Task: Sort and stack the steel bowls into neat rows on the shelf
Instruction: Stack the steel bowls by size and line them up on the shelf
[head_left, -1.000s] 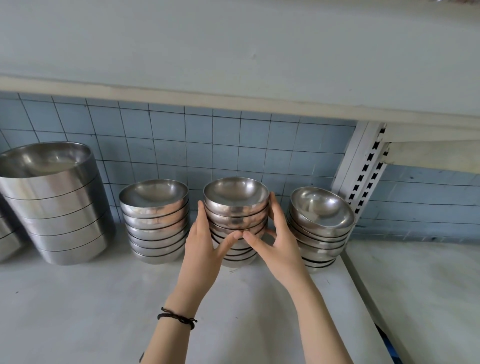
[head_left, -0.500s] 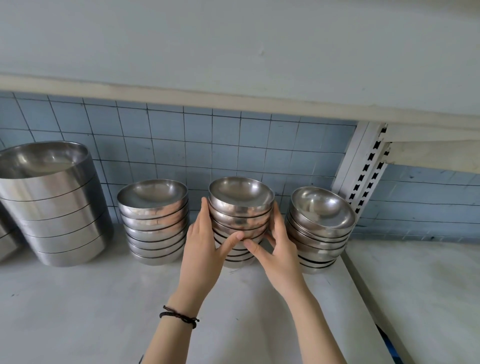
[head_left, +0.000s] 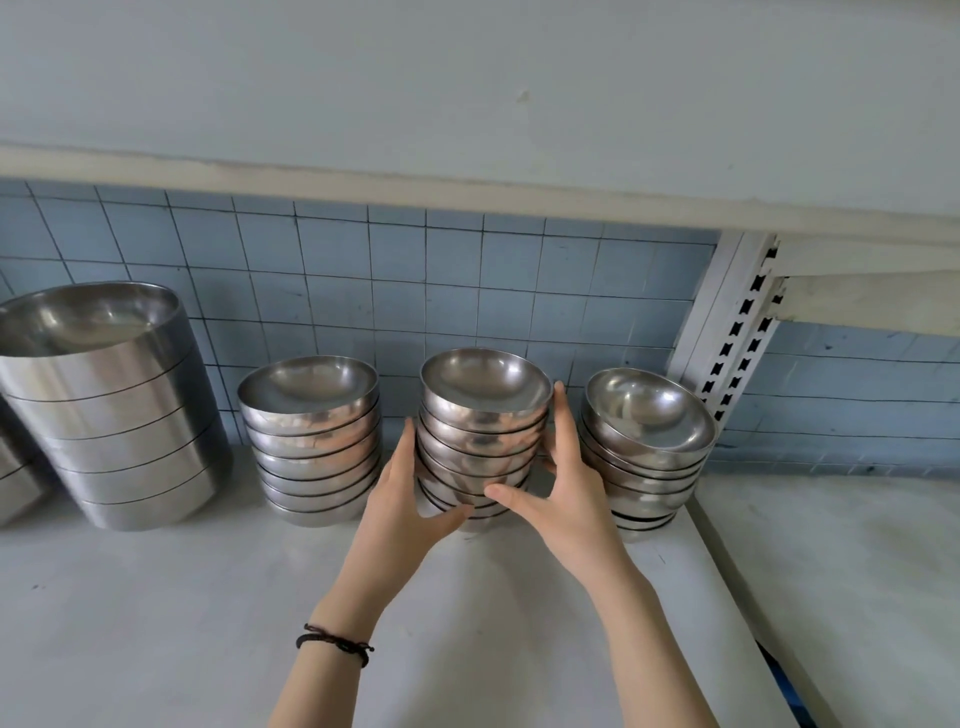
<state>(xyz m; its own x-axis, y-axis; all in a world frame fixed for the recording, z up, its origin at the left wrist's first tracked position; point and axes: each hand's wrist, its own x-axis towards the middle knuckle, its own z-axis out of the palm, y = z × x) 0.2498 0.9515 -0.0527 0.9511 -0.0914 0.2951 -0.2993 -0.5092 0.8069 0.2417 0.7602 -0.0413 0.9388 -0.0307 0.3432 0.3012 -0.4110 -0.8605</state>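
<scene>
White shelf is backed by a blue tiled wall. Middle stack of small steel bowls is stood at the far side, near the wall. It is clasped from both sides: left hand is wrapped round its left flank and right hand round its right, with thumbs laid across the near lower bowls. Bowls are shiny, shallow and nested; this stack is slightly uneven. Left stack is set just beside it, level and tidy. Right stack is seen with its top bowl tilted. Large bowl stack is placed at far left. Task is judged mostly done: one row is formed, and squaring of the middle and right stacks is left.
</scene>
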